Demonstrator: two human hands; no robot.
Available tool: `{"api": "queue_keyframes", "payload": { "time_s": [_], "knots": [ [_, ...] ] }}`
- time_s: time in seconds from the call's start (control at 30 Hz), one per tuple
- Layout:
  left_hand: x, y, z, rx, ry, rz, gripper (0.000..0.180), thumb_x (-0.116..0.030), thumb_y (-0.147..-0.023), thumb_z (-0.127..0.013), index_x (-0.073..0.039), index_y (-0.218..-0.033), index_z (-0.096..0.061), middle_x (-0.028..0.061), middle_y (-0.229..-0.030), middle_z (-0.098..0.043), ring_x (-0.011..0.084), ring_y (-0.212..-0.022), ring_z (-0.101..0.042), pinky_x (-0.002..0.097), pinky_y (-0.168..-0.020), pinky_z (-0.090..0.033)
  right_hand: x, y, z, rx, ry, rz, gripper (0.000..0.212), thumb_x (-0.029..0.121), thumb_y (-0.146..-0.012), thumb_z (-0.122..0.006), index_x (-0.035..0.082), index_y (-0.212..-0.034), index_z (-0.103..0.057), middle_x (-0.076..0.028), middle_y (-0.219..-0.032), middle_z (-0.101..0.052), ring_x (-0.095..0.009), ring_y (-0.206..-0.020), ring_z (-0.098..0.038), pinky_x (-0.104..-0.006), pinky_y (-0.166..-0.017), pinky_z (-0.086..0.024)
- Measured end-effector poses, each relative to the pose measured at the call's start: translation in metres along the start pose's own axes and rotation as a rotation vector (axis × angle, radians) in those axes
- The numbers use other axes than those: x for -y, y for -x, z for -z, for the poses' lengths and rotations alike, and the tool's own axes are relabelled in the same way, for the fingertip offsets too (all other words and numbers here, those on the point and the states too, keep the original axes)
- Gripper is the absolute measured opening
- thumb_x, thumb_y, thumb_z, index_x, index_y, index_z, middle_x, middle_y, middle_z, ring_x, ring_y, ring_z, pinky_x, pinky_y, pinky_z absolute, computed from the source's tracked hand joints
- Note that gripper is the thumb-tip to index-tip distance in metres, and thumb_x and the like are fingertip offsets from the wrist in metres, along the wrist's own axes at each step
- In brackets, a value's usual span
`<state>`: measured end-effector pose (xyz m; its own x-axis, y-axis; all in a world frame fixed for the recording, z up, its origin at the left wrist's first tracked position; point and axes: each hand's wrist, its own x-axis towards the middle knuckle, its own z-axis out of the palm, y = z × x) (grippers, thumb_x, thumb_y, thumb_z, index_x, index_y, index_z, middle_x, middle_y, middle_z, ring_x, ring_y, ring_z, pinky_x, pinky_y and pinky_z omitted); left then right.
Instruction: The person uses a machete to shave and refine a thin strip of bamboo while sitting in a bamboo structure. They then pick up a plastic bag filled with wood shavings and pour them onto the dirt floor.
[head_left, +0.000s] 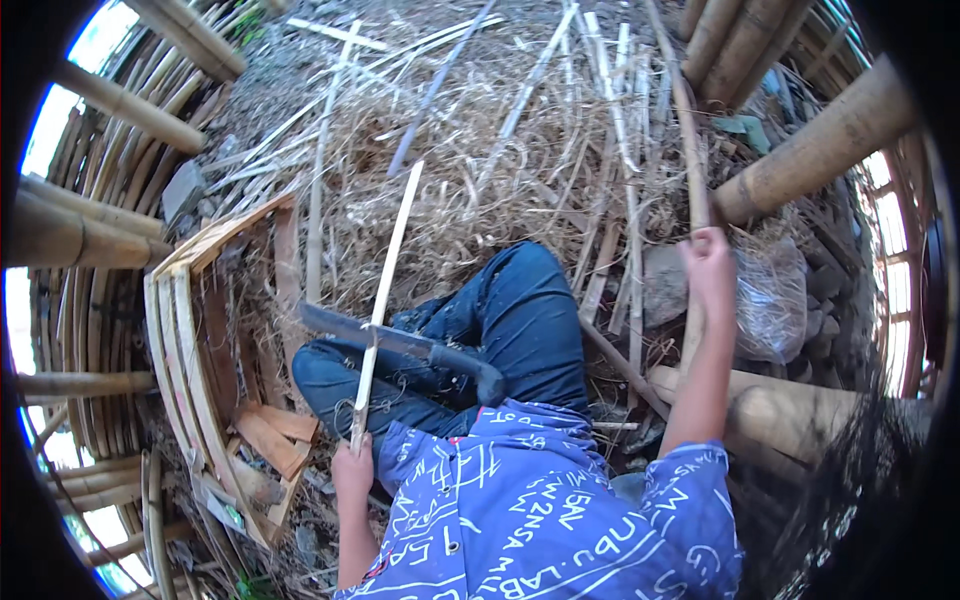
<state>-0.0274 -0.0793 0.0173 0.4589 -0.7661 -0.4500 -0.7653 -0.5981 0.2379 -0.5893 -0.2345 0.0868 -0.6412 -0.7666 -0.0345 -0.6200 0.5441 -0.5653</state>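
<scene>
My left hand (352, 450) is closed round the lower end of a pale split bamboo strip (392, 260), which slants up and away from me. Across my lap lies a machete (410, 345), its dark curved handle toward the right, its blade passing beneath the strip. Out to the right, my right hand (708, 262) makes a fist at a long thin bamboo pole (686, 130). The pole runs from the far edge down past the hand, and the fingers appear wrapped round it.
A slatted wooden crate (185, 350) stands at my left with wood pieces (275, 440) in it. Shavings (400, 140) and several loose strips cover the ground ahead. Thick bamboo posts (820, 140) rise at both sides. A clear plastic bag (772, 300) and a stone (664, 285) lie right.
</scene>
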Motion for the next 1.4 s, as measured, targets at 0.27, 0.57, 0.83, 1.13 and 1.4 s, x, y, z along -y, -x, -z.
{"api": "queue_keyframes", "payload": {
  "time_s": [0.27, 0.57, 0.83, 1.13, 1.4],
  "knots": [
    [0.0, 0.008, 0.02, 0.022, 0.032, 0.008, 0.048, -0.041, -0.081, -0.068, 0.003, -0.09, -0.051, 0.0211, -0.076, -0.06, 0.0374, -0.074, -0.06, 0.0435, -0.071, -0.047, -0.103, -0.069, 0.054, -0.138, 0.539, -0.406, 0.049, 0.024, -0.075, -0.061, 0.008, -0.121, -0.051, -0.02, -0.119, -0.059, -0.036, -0.112, -0.056, -0.047, -0.093, -0.045],
    [0.006, 0.01, 0.046, -0.123, 0.095, -0.111, 0.046, -0.026, -0.078, -0.071, 0.002, -0.105, -0.046, 0.021, -0.102, -0.047, 0.0348, -0.101, -0.049, 0.0416, -0.091, -0.039, -0.189, -0.091, 0.043, -0.035, 0.507, -0.529, 0.066, 0.021, -0.075, -0.062, 0.008, -0.136, -0.041, -0.018, -0.128, -0.053, -0.034, -0.118, -0.053, -0.0459, -0.098, -0.043],
    [0.049, -0.012, 0.051, -0.178, -0.243, -0.414, 0.044, -0.023, -0.079, -0.07, 0.0, -0.108, -0.046, 0.0187, -0.11, -0.044, 0.0343, -0.105, -0.045, 0.0403, -0.091, -0.038, -0.187, -0.096, 0.049, -0.219, 0.734, -0.493, 0.072, 0.02, -0.07, -0.073, 0.017, -0.134, -0.041, -0.023, -0.133, -0.044, -0.04, -0.118, -0.05, -0.0466, -0.096, -0.045],
    [-0.066, 0.028, 0.089, -0.086, 0.023, -0.035, 0.043, -0.021, -0.08, -0.069, 0.0, -0.11, -0.045, 0.0172, -0.109, -0.042, 0.0305, -0.095, -0.045, 0.0385, -0.088, -0.038, -0.232, -0.088, 0.039, 0.04, 0.85, -0.672, 0.044, 0.015, -0.085, -0.058, 0.014, -0.128, -0.052, -0.016, -0.13, -0.053, -0.034, -0.121, -0.051, -0.0494, -0.092, -0.047],
    [0.006, -0.002, 0.073, -0.131, -0.055, -0.178, 0.043, -0.02, -0.08, -0.069, 0.001, -0.111, -0.046, 0.0174, -0.11, -0.043, 0.0298, -0.097, -0.045, 0.0382, -0.088, -0.039, -0.167, -0.069, 0.07, -0.071, 0.769, -0.605, 0.027, 0.016, -0.083, -0.059, 0.008, -0.107, -0.067, -0.016, -0.115, -0.064, -0.033, -0.109, -0.061, -0.0451, -0.089, -0.05]
  ]
}}
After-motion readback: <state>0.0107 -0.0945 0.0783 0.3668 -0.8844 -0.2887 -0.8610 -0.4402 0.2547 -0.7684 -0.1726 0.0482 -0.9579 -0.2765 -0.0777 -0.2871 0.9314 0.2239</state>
